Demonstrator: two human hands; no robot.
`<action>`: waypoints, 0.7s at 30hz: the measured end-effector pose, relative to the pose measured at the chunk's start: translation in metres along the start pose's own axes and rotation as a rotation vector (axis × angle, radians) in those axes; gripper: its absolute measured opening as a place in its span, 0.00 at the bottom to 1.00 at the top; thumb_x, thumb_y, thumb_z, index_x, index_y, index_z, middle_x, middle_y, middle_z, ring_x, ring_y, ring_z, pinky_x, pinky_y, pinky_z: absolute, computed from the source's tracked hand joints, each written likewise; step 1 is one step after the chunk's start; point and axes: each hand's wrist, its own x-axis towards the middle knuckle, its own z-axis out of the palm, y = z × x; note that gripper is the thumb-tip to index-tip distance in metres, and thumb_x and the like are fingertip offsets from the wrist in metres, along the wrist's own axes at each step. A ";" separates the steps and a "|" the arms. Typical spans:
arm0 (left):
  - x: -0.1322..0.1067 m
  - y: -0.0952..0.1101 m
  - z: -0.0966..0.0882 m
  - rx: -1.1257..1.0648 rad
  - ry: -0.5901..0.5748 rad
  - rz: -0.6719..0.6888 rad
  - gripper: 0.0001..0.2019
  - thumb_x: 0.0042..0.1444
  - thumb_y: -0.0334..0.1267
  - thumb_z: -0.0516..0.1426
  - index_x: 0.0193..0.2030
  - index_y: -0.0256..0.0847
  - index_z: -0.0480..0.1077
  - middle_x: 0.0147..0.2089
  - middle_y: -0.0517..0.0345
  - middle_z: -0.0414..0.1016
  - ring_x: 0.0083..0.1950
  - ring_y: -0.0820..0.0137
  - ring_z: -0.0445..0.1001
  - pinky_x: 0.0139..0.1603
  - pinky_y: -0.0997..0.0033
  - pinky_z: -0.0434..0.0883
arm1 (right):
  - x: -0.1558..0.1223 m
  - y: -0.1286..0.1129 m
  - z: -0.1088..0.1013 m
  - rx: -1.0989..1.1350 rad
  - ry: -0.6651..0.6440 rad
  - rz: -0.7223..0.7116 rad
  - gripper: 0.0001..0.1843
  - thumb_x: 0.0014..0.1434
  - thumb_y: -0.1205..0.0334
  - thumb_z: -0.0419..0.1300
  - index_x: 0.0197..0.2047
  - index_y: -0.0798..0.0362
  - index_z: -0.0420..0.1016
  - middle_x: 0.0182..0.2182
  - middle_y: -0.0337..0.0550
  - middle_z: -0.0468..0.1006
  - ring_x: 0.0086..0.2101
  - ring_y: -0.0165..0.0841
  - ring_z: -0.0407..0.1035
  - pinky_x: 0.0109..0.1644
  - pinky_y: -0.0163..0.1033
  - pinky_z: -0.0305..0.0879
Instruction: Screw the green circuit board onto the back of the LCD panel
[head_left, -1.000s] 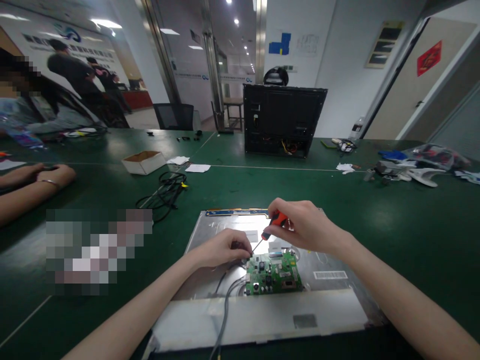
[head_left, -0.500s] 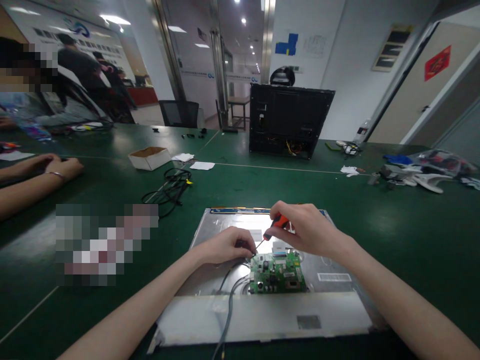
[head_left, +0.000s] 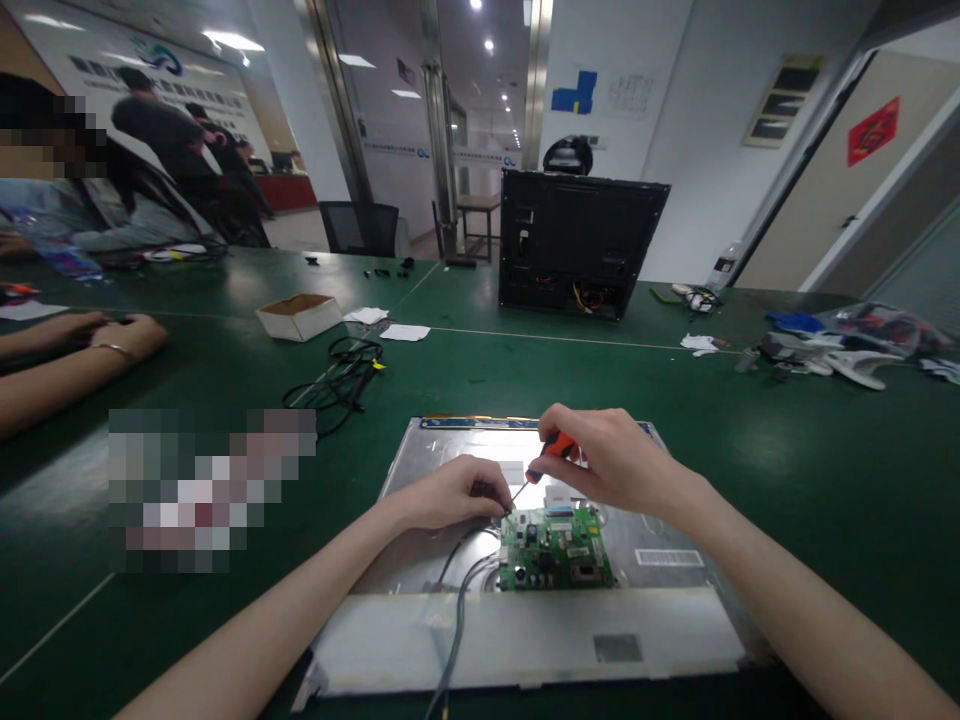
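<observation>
A flat display panel (head_left: pixel 675 620) lies metal back up on the table in front of me, with a green circuit board (head_left: pixel 555 548) on its middle. In my right hand (head_left: pixel 607 455) is an orange and black screwdriver (head_left: pixel 553 455), tilted so its shaft points down-left to the board's upper left corner. My left hand (head_left: pixel 457 492) is at that same corner, fingertips pinched close around the screwdriver's tip; whatever they hold there is too small to make out. Grey cables (head_left: pixel 459 620) run from the board's left side toward me over the panel's near edge.
Beyond the panel stands a black monitor housing (head_left: pixel 581 240). A white box (head_left: pixel 300 317) and a coil of black cable (head_left: pixel 341 375) lie to the left, near another person's hands (head_left: pixel 124 340). Bagged parts (head_left: pixel 862 335) are piled at the right on the green table (head_left: pixel 787 470).
</observation>
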 end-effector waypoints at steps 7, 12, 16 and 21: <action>0.000 -0.004 0.001 -0.016 -0.002 0.022 0.03 0.51 0.29 0.60 0.33 0.37 0.75 0.34 0.58 0.76 0.36 0.69 0.73 0.39 0.71 0.69 | 0.002 -0.001 0.003 -0.041 -0.010 -0.002 0.13 0.62 0.53 0.58 0.43 0.53 0.65 0.31 0.41 0.78 0.28 0.32 0.70 0.29 0.35 0.56; 0.002 -0.008 0.000 0.014 0.000 0.056 0.03 0.51 0.29 0.60 0.32 0.37 0.76 0.33 0.58 0.77 0.36 0.69 0.73 0.39 0.72 0.69 | 0.001 -0.005 0.005 -0.029 0.025 -0.089 0.14 0.61 0.54 0.58 0.44 0.53 0.63 0.35 0.42 0.77 0.31 0.32 0.70 0.30 0.35 0.56; 0.002 -0.012 0.000 0.016 0.001 0.067 0.03 0.52 0.31 0.61 0.34 0.38 0.77 0.34 0.58 0.77 0.36 0.69 0.73 0.39 0.72 0.69 | 0.001 -0.009 0.003 0.072 -0.005 -0.096 0.10 0.60 0.64 0.57 0.44 0.53 0.62 0.35 0.41 0.75 0.30 0.29 0.68 0.31 0.34 0.57; 0.001 -0.012 0.000 0.005 0.008 0.058 0.02 0.51 0.30 0.61 0.32 0.38 0.75 0.33 0.60 0.76 0.36 0.70 0.73 0.39 0.73 0.69 | 0.004 -0.010 0.013 0.022 0.108 -0.105 0.12 0.62 0.58 0.56 0.46 0.54 0.62 0.32 0.42 0.76 0.29 0.31 0.69 0.29 0.35 0.56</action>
